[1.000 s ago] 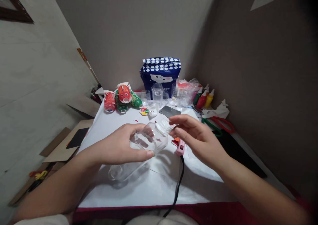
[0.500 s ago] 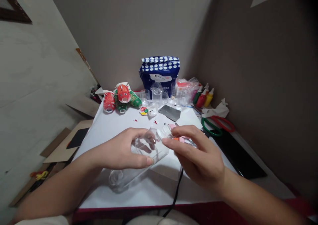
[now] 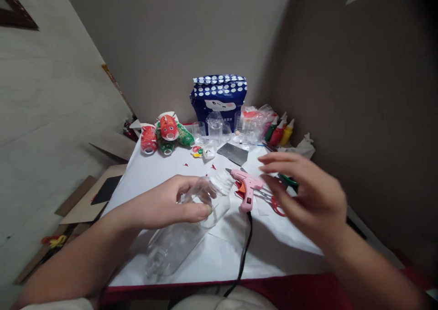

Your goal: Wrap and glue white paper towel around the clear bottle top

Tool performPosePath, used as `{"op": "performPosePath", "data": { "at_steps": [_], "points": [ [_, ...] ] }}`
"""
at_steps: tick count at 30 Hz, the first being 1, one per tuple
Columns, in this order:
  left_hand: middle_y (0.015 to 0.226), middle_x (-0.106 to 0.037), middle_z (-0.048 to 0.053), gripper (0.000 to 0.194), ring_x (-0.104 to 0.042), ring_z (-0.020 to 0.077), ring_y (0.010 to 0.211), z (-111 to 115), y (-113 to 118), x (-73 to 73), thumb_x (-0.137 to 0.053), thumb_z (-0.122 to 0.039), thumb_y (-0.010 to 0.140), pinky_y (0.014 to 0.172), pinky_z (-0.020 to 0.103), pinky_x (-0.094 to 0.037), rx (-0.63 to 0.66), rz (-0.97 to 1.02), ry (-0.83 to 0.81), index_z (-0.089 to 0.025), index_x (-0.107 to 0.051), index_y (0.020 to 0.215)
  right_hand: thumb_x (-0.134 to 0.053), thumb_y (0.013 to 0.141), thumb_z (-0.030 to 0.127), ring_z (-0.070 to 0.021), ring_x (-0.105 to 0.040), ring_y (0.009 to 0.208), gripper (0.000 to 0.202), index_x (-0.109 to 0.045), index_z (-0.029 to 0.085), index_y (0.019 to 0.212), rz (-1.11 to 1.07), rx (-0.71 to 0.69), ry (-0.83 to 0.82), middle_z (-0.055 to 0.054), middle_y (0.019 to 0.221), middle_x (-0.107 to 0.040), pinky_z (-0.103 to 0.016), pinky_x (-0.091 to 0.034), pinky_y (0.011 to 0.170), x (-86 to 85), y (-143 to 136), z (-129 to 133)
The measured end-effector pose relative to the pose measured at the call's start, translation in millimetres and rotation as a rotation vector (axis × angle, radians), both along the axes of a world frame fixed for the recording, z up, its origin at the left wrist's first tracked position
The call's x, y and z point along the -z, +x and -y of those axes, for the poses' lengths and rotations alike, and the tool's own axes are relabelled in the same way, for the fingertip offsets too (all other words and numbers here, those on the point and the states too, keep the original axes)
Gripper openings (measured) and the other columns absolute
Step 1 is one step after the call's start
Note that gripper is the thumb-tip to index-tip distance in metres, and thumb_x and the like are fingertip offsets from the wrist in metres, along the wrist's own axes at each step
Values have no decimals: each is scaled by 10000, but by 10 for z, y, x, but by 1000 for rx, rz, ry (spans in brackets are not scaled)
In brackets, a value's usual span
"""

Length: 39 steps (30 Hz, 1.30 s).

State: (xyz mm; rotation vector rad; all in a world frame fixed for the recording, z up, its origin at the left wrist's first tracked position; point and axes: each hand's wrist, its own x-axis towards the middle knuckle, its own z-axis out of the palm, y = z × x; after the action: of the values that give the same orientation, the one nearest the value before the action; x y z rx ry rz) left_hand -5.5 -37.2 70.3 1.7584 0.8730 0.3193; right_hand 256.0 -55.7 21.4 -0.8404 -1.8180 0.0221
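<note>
In the head view, my left hand (image 3: 178, 203) is closed around a clear plastic bottle (image 3: 174, 246) near its shoulder. The bottle is tilted, its base toward me and its ribbed, whitish neck end (image 3: 221, 182) pointing up and away to the right. My right hand (image 3: 304, 196) is raised to the right of the bottle, apart from it. Its fingers are curved and slightly blurred, with a gap to the thumb and no object clearly visible between them. Between the hands a pink hot glue gun (image 3: 248, 187) lies on the table, next to red-handled scissors (image 3: 277, 205).
A black cord (image 3: 244, 255) runs from the glue gun to the front edge. Fish-like red and green crafts (image 3: 168, 126), a blue bag (image 3: 219, 105), clear plastic pieces (image 3: 215, 127), a dark sheet (image 3: 233, 154) and paint bottles (image 3: 282, 132) stand or lie toward the back.
My right hand has left the bottle's neck end and moved right and slightly up, uncovering the glue gun and scissors. My left hand keeps its hold on the bottle.
</note>
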Motion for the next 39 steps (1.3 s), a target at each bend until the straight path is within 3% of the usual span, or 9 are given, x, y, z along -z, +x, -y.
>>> {"op": "performPosePath", "data": {
  "at_steps": [2,5,8,14,19,27,34,39],
  "points": [
    [973,-668,38,366,-617,210,906,-15,-19,-16,-656,-424,761,804,285,-481,-40,-8,-4,-168,-647,1023,-637,861,152,-183,-673,777,72,-668,203,901,78,190,-119,-35,834,-710,-286,-515,716,64,219,-68],
    [999,-672,51,407,-624,226,927,-45,-41,-5,-666,-436,748,817,297,-489,-95,22,-28,-166,-654,1051,-593,883,203,-194,-665,745,102,-682,211,834,533,318,-539,-35,823,-711,-273,-463,622,273,438,-118],
    [932,-669,45,408,-623,220,891,-66,-41,28,-683,-457,720,795,287,-486,-122,58,-35,-152,-667,991,-611,848,186,-223,-663,687,147,-685,187,720,662,359,-648,-64,756,-709,-287,-407,565,509,498,-94],
    [939,-706,33,347,-642,207,895,-65,-19,48,-694,-409,710,792,261,-475,-137,162,-49,-163,-700,955,-573,882,176,-211,-662,662,94,-666,171,879,679,406,-720,-53,771,-719,-283,-401,565,680,553,-4],
    [917,-736,25,361,-652,190,875,-66,-30,75,-715,-412,709,782,243,-480,-152,242,-93,-173,-723,978,-515,919,190,-278,-630,921,203,-687,179,813,715,411,-703,-102,902,-687,-324,-428,709,714,596,37],
    [871,-714,26,361,-641,194,848,-45,-15,83,-713,-412,691,770,255,-470,-150,252,-88,-154,-708,945,-522,896,195,-227,-686,750,163,-676,181,946,667,474,-755,-99,931,-734,-278,-380,578,848,658,-3],
    [823,-685,22,352,-609,173,783,-14,-15,68,-699,-401,682,702,242,-444,-129,237,-46,-138,-682,915,-610,774,197,-200,-636,596,73,-659,193,719,630,456,-744,-56,727,-714,-266,-331,511,723,712,15],
    [871,-679,34,370,-602,187,823,-6,-9,60,-677,-417,701,739,255,-443,-121,202,-8,-133,-672,939,-512,897,328,-181,-658,644,242,-700,193,967,521,386,-709,-54,834,-748,-252,-422,565,649,731,113]
  ]
}}
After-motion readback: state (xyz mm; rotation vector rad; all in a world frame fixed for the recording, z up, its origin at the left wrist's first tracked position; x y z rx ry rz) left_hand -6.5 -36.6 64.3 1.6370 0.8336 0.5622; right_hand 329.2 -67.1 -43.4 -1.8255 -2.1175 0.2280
